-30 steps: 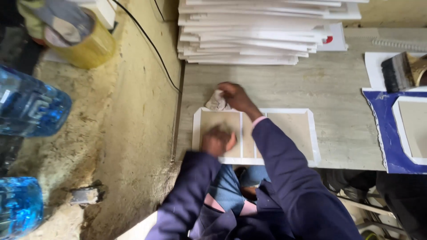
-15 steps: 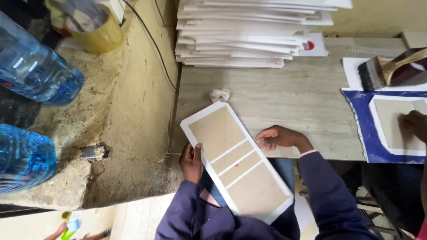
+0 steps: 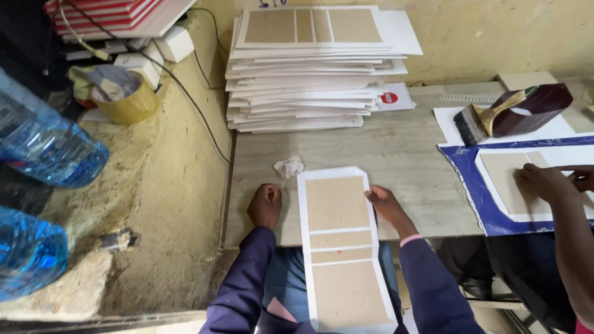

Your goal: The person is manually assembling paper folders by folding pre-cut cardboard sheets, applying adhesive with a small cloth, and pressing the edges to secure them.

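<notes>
A long white sheet with brown cardboard panels glued on it (image 3: 339, 241) lies lengthwise toward me, its far half on the grey table (image 3: 408, 148) and its near half over my lap. My right hand (image 3: 387, 205) holds the sheet's right edge by the fingertips. My left hand (image 3: 265, 206) rests curled on the table just left of the sheet, a small gap between them. A crumpled white rag (image 3: 289, 166) lies just beyond the sheet's far left corner.
A tall stack of similar sheets (image 3: 303, 68) stands at the table's back. To the right, another person's hands (image 3: 544, 182) press a board on blue paper (image 3: 464, 167), beside a wide brush (image 3: 489, 117). Blue water bottles (image 3: 43, 148) and a yellow tub (image 3: 127, 102) sit on the left.
The sheet has turned from lying crosswise, then diagonal, to pointing straight at me. My left hand has come off its edge onto the table. My right hand has shifted to the right edge.
</notes>
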